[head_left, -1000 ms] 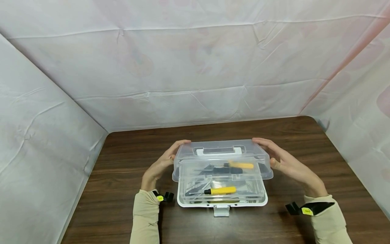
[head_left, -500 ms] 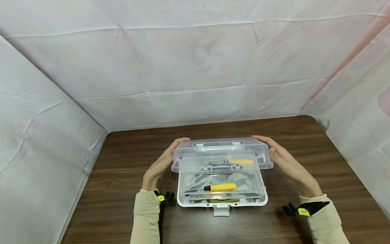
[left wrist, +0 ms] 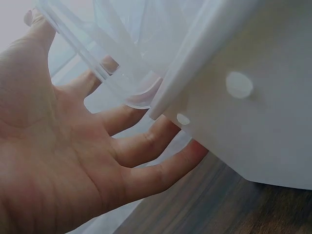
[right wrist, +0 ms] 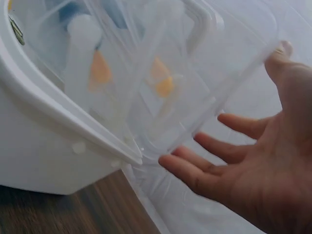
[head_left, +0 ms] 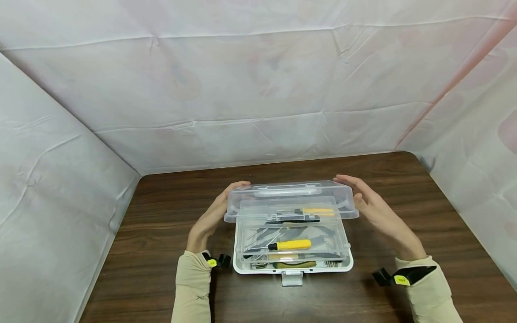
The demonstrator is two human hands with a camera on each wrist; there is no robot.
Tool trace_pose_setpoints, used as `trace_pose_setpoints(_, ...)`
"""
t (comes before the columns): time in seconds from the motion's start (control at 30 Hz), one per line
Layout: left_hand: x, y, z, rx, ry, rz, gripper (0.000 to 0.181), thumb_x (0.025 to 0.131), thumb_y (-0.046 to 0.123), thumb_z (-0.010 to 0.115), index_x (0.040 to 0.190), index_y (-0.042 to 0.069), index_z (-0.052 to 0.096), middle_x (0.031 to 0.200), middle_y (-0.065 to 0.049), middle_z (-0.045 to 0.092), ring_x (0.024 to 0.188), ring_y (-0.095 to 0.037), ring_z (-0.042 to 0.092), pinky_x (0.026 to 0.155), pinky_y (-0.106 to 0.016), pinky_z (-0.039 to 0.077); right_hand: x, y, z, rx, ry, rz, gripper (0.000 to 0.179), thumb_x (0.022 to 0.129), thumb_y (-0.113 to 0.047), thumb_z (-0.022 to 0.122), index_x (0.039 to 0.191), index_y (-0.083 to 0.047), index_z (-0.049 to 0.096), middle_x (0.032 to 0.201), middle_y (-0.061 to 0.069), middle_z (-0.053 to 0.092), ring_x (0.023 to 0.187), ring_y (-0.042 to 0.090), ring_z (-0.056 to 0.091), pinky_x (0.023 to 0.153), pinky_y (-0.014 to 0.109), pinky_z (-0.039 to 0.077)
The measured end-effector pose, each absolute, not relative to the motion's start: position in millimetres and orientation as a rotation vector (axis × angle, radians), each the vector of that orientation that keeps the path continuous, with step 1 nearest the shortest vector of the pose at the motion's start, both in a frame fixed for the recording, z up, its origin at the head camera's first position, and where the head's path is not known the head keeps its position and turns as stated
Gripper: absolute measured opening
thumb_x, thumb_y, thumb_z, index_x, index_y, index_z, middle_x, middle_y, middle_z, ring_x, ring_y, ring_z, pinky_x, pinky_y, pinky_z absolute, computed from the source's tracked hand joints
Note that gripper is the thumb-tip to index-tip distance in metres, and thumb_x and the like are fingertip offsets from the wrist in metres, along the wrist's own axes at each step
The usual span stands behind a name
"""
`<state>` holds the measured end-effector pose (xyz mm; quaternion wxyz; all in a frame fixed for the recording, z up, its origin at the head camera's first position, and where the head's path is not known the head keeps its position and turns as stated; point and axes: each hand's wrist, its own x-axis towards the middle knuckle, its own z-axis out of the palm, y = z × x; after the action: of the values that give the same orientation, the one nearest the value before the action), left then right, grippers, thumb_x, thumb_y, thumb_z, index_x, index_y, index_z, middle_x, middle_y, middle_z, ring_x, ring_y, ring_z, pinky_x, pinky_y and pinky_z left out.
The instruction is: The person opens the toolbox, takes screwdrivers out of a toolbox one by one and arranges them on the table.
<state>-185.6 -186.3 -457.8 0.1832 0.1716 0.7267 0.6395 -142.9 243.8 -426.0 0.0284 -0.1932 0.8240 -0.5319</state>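
A toolbox (head_left: 292, 270) with a white base stands on the table, its clear lid (head_left: 345, 199) tilted back. Beside the lid's left end is my left hand (head_left: 211, 219); in the left wrist view its spread fingers reach behind the lid and the base's rear corner. My right hand (head_left: 381, 215) is at the lid's right end; in the right wrist view its relaxed fingertips lie along the lid's side, with the thumb (right wrist: 279, 59) at the lid's edge. A yellow-handled screwdriver (head_left: 294, 244) lies in the front of the box, and another yellow-handled screwdriver (head_left: 319, 211) shows through the lid.
Dark tools and a green-handled tool (head_left: 295, 264) lie in the box under clear inner covers. A white latch (head_left: 291, 279) hangs at its front. The dark wooden table (head_left: 153, 251) is bordered by pale fabric walls (head_left: 226, 89) at the back and sides.
The lid has swung further back, uncovering more of the box's front part. My hands moved back with it; the right hand's fingers now stand looser at the lid's end.
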Motion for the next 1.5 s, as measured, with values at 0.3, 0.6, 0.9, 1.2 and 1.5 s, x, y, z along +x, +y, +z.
trace_pose_setpoints(0.3, -184.7, -186.6, -458.5, 0.472, 2.057, 1.803, 0.045, 0.113, 0.037, 0.043, 0.157, 0.028, 0.041, 0.159, -0.009, 0.044, 0.130, -0.029, 0.057, 0.094, -0.042, 0.057, -150.3, 262.7, -437.0, -0.845, 2.366, -1.690, 0.056, 0.111, -0.025, 0.052, 0.163, -0.013, 0.033, 0.167, 0.011, 0.037, 0.140, 0.007, 0.051, 0.102, 0.019, 0.049)
trace_pose_setpoints(0.6, -184.9, -186.2, -459.9, 0.472, 2.093, 1.797, 0.043, 0.112, 0.032, 0.042, 0.156, 0.029, 0.044, 0.162, -0.003, 0.042, 0.140, -0.031, 0.049, 0.101, -0.041, 0.050, -160.3, 270.8, -449.0, -1.069, 1.953, -1.896, 0.073, 0.100, 0.010, 0.058, 0.162, 0.008, 0.020, 0.172, 0.022, 0.019, 0.149, 0.014, 0.045, 0.107, 0.025, 0.052)
trace_pose_setpoints(0.9, -183.9, -183.0, -458.2, 0.479, 2.112, 1.822, 0.049, 0.112, 0.051, 0.039, 0.155, 0.029, 0.046, 0.161, -0.004, 0.044, 0.136, -0.027, 0.052, 0.102, -0.041, 0.050, -158.8, 265.5, -453.0, -0.938, 2.190, -1.868, 0.071, 0.100, 0.005, 0.063, 0.162, -0.001, 0.030, 0.170, 0.017, 0.032, 0.148, 0.009, 0.046, 0.106, 0.018, 0.049)
trace_pose_setpoints(1.2, -185.8, -180.5, -456.1, 0.500, 2.095, 1.812, 0.065, 0.104, 0.069, 0.034, 0.160, 0.036, 0.040, 0.142, -0.015, 0.064, 0.126, -0.025, 0.064, 0.100, -0.048, 0.056, -155.0, 262.6, -452.4, -0.735, 2.369, -1.829, 0.064, 0.103, -0.012, 0.064, 0.161, -0.013, 0.037, 0.160, -0.006, 0.049, 0.130, 0.001, 0.057, 0.094, 0.016, 0.051)
trace_pose_setpoints(1.5, -187.3, -194.6, -469.5, 0.504, 1.981, 1.897, 0.106, 0.086, 0.078, 0.055, 0.165, 0.011, 0.031, 0.152, -0.013, 0.052, 0.121, -0.019, 0.065, 0.096, -0.051, 0.058, -154.3, 252.9, -447.4, -0.494, 2.499, -1.786, 0.052, 0.108, -0.030, 0.056, 0.157, -0.018, 0.045, 0.130, -0.014, 0.064, 0.104, 0.009, 0.073, 0.096, 0.017, 0.054)
